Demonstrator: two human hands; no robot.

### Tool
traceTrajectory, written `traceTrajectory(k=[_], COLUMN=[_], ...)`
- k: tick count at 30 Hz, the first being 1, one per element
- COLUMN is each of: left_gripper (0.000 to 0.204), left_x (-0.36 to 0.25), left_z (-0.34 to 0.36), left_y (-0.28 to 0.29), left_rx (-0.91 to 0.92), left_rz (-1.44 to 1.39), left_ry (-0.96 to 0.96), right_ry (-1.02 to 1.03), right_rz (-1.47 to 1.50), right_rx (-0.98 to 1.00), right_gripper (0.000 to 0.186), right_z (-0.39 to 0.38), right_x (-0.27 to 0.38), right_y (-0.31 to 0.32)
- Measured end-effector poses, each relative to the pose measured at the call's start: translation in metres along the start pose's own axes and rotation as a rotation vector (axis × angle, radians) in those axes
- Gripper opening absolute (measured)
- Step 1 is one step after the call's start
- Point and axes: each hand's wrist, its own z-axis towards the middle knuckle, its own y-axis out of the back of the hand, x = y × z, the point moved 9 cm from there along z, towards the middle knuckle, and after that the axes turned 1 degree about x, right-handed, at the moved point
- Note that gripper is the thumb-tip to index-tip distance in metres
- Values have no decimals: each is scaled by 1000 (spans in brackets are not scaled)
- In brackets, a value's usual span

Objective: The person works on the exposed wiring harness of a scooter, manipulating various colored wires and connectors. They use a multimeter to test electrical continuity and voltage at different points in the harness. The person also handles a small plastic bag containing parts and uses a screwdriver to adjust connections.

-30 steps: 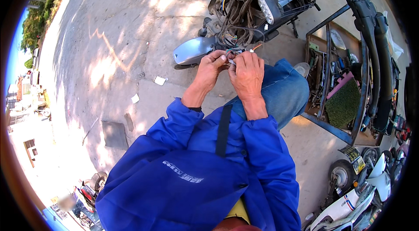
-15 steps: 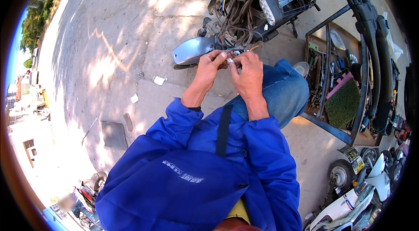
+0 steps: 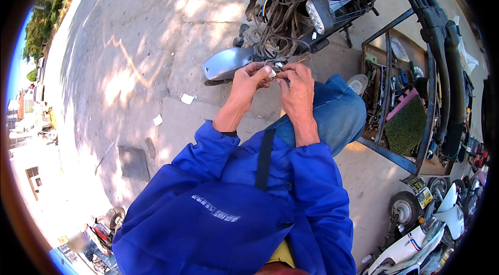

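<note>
Side by side in front of the vehicle, both my hands work at thin wires with small plugs. My left hand (image 3: 246, 87) is closed in a pinch on a small white connector (image 3: 272, 73). Close against it, the bent fingers of my right hand (image 3: 298, 88) pinch what look like the thin wires beside that connector; the exact grip is too small to make out. Just beyond my fingertips hangs a large tangled wiring bundle (image 3: 287, 24) from the vehicle's opened front. A silver front fender (image 3: 226, 63) sits to the left of it.
A headlight (image 3: 314, 17) hangs beside the wiring. To the right stands a metal-framed cart (image 3: 383, 119) holding tools and a green mat (image 3: 408, 125). White scraps (image 3: 187, 98) and a dark flat sheet (image 3: 133, 163) lie on the ground. Motorbikes (image 3: 408, 249) are parked at lower right.
My fingers have shifted slightly around the connector, and its white body shows more clearly at my left thumb. Both hands stay in nearly the same place.
</note>
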Motion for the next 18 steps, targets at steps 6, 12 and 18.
traceTrajectory(k=[6, 12, 18], left_gripper=[21, 24, 24], left_x=[-1, 4, -17], left_z=[3, 6, -4], left_y=[0, 9, -6], left_rx=[62, -17, -13], left_rz=[139, 35, 191], left_ry=[-95, -68, -283], right_ry=[-32, -144, -386], right_rz=[72, 88, 174], right_rx=[-39, -108, -15], right_gripper=[12, 21, 27], right_z=[-1, -1, -7], right_x=[-4, -7, -31], right_y=[2, 15, 6])
